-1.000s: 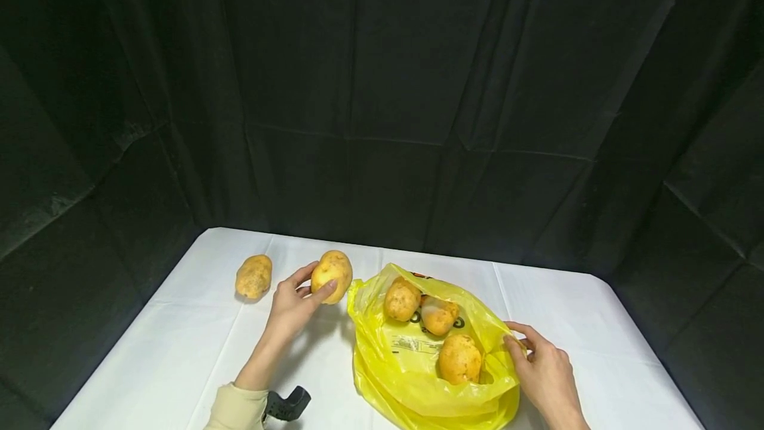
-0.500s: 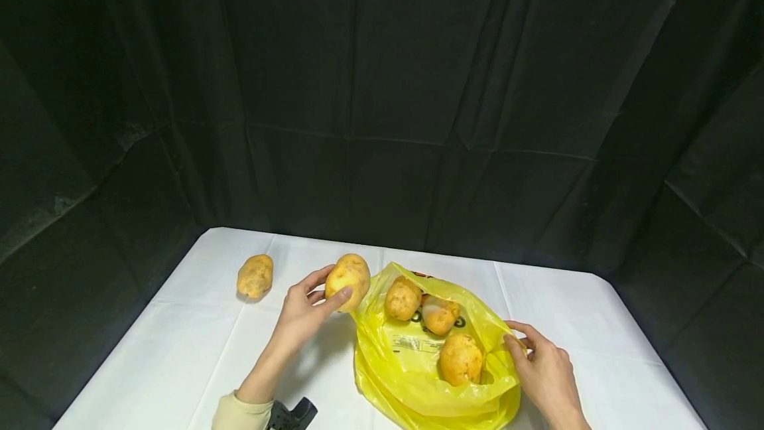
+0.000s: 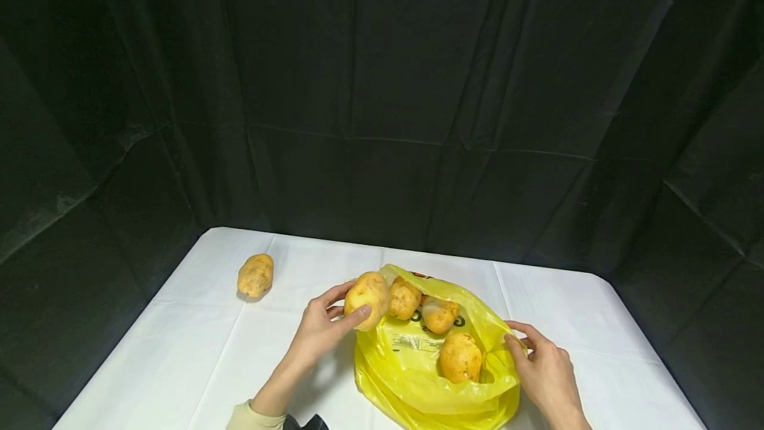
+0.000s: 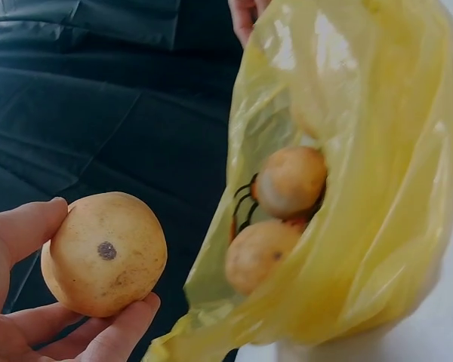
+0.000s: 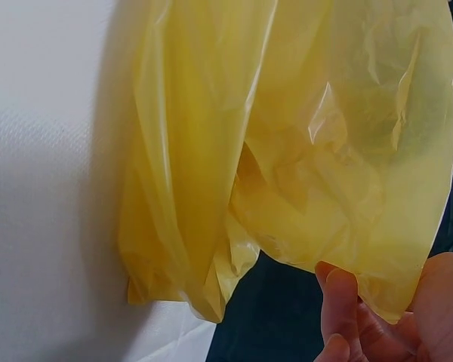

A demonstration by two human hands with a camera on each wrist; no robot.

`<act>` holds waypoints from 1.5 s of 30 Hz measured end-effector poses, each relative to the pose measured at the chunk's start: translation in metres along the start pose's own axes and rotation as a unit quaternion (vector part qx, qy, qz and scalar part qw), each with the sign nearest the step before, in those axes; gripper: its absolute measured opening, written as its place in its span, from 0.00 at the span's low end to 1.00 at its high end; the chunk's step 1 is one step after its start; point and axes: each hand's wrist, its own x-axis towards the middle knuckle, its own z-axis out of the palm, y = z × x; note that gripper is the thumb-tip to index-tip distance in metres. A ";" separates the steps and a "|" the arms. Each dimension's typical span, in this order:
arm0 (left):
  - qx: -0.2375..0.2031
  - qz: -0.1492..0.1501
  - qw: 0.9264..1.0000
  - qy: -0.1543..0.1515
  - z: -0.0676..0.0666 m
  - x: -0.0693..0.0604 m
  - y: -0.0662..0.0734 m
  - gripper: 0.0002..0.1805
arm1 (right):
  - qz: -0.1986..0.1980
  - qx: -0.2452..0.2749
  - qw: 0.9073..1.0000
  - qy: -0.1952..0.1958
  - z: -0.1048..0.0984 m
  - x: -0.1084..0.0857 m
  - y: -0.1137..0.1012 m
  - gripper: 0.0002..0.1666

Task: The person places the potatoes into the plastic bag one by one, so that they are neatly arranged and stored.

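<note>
Head view: five potatoes [image 3: 366,300], one bag [image 3: 426,403]

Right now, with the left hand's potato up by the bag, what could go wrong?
1. The held potato overlaps the left rim of the yellow bag in the head view; it might snag that rim, which no hand holds.
2. The right hand pinches only the bag's right edge; the thin plastic could slip or tear.
3. If the left hand lets go high, the potato may knock the nearest potato inside.
</note>
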 end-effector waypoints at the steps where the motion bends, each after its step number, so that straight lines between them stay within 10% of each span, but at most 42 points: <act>1: 0.002 -0.001 1.000 -0.007 0.002 -0.001 -0.001 0.34 | 0.001 0.000 1.000 0.001 0.000 0.000 0.000 0.18; 45: 0.088 -0.029 0.994 -0.064 0.071 -0.009 -0.033 0.32 | -0.010 0.003 1.000 0.023 0.001 -0.003 0.002 0.18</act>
